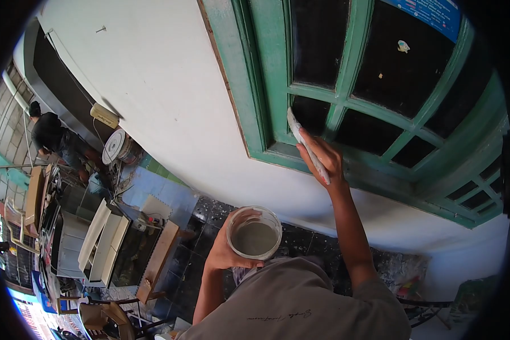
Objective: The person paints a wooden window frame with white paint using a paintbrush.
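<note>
My left hand [225, 252] is wrapped round the side of a round white tub [280, 229] at waist height. Inside it is grey-green paint [255, 238], with smears up the inner wall. In my right hand [326, 158], raised in front of me, is a slim, pale, paint-smeared paintbrush [298, 128]. Its far end overlaps the corner of a small pane in the green window frame [317, 93]. The frame has dark glass panes [362, 131] divided by green bars, and my right fingers are close to its lower edge.
A white wall [153, 73] surrounds the window. Far left, a person in dark clothes [51, 133] bends near a lidded bucket [114, 144]. A wooden bench [160, 258], a cream drawer-like piece [105, 243] and chairs [105, 317] stand at lower left on dark, paint-spotted tiles [190, 272].
</note>
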`<state>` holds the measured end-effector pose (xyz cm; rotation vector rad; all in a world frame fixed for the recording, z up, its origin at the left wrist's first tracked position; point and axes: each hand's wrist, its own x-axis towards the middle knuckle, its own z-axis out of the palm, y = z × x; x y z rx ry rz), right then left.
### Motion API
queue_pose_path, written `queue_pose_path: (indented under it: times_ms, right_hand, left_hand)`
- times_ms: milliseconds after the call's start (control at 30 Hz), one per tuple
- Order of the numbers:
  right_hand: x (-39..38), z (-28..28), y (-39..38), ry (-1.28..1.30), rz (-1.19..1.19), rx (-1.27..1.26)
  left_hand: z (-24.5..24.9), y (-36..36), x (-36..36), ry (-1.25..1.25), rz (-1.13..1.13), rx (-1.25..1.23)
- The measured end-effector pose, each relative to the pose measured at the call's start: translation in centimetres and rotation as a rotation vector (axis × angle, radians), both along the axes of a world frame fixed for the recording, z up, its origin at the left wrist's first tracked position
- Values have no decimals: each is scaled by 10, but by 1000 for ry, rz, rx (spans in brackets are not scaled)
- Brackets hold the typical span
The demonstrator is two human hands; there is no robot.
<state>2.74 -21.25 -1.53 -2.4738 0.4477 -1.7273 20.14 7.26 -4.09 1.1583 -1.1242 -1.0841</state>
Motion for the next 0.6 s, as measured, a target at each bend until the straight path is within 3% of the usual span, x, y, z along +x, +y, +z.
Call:
queue_pose_path:
  times_ms: [267,367,467,600]
  right_hand:
    - [-9,-5,3,108,16,82]
    - [-16,-3,8,137,28,113]
    - [-30,-2,21,17,82,170]
    - [-68,8,62,-131,92,607]
  left_hand:
    - [2,0,-7,-33,23,-12]
    - [9,-4,-12,-161,37,-48]
    - [24,-10,-16,-448,91,-128]
    - [17,-29,-22,-508,195,-325]
